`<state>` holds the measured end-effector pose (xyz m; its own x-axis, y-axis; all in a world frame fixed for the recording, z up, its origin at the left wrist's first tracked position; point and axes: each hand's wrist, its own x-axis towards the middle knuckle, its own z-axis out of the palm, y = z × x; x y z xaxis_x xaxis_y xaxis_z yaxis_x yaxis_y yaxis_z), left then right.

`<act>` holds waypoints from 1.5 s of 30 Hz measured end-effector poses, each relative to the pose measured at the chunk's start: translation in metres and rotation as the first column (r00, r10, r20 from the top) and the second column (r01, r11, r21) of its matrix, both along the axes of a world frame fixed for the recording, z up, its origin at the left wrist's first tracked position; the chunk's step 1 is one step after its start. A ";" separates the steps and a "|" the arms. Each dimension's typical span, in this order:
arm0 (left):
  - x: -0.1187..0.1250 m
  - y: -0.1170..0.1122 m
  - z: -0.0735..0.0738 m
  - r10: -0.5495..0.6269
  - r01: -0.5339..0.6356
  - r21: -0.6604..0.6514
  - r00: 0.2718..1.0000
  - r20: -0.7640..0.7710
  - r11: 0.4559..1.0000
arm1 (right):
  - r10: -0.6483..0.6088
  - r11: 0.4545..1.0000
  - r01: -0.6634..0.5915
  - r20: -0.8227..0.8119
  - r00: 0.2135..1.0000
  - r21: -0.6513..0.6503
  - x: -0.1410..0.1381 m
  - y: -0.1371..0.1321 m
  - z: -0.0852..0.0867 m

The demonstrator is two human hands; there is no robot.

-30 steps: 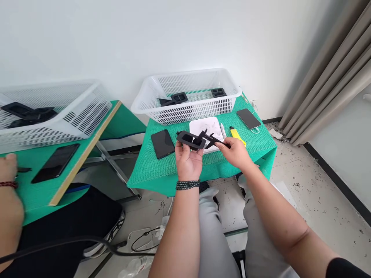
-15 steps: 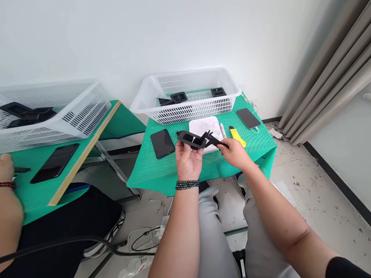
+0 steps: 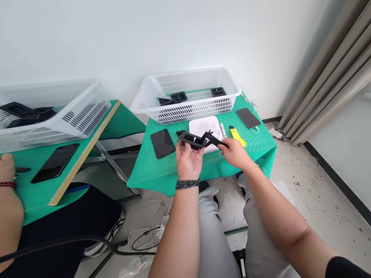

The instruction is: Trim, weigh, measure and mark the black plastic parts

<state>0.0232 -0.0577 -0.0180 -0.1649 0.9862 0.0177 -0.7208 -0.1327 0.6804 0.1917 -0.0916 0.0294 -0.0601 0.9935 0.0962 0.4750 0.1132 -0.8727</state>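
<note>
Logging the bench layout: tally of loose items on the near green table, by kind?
Phones: 2, one, another
White basket: 1
White tray: 1
Yellow cutter: 1
White pen: 1
Total: 6

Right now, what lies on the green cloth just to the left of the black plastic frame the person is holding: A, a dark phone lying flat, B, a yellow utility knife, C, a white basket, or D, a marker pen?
A: a dark phone lies flat on the green cloth just left of the black plastic frame held in the left hand; the yellow utility knife lies to the right.
</note>
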 end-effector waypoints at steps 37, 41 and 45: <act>-0.002 0.004 -0.007 0.035 -0.031 -0.077 0.998 0.042 0.997 | -0.193 0.975 0.217 -0.276 0.942 0.058 0.008 0.012 -0.016; -0.001 0.004 -0.007 0.035 -0.031 -0.087 0.998 0.049 0.996 | -0.173 0.978 0.196 -0.253 0.952 0.069 0.009 0.013 -0.019; -0.002 0.004 -0.008 0.034 -0.030 -0.088 0.999 0.040 0.996 | -0.154 0.983 0.175 -0.277 0.948 0.053 0.009 0.014 -0.021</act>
<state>0.0217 -0.0536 -0.0255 -0.1952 0.9778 -0.0758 -0.7449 -0.0975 0.6600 0.2008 -0.0774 0.0088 0.1427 0.9765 0.1615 0.2398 0.1242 -0.9628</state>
